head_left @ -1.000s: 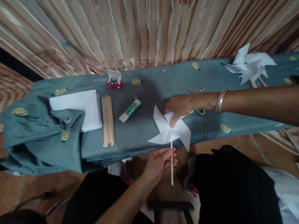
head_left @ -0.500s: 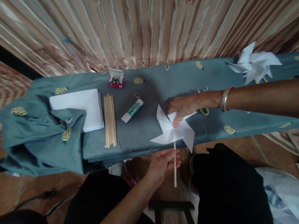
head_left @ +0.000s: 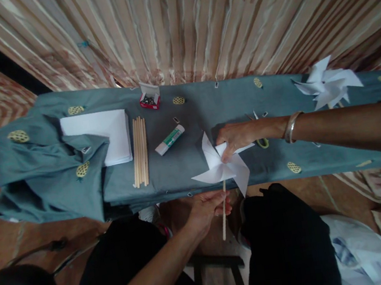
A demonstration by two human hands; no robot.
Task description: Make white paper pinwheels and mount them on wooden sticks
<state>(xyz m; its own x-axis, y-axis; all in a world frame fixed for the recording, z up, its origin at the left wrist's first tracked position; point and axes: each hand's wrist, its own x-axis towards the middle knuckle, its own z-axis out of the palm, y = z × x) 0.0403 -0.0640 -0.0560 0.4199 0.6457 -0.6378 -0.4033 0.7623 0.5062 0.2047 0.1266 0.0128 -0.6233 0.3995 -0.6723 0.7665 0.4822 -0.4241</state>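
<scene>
A white paper pinwheel (head_left: 221, 171) lies at the table's front edge, its thin wooden stick (head_left: 225, 223) sticking out over the edge towards me. My left hand (head_left: 206, 211) is closed round that stick just below the paper blades. From the right, my right hand (head_left: 236, 136) grips the pinwheel, with its thumb pressed on the middle and the fingers partly hidden behind the blades. Scissors with yellow-green handles (head_left: 263, 143) lie partly under my right wrist.
Left of the pinwheel lie a glue stick (head_left: 170, 140), several wooden sticks (head_left: 139, 153) and stacked white paper (head_left: 117, 137). Behind them stands an open red box of small metal pins (head_left: 150, 101). Finished-looking pinwheels (head_left: 327, 82) rest at the far right of the cloth-covered table (head_left: 213, 105).
Both hands keep their hold on the pinwheel and its stick with hardly any movement. The whole view has shifted slightly.
</scene>
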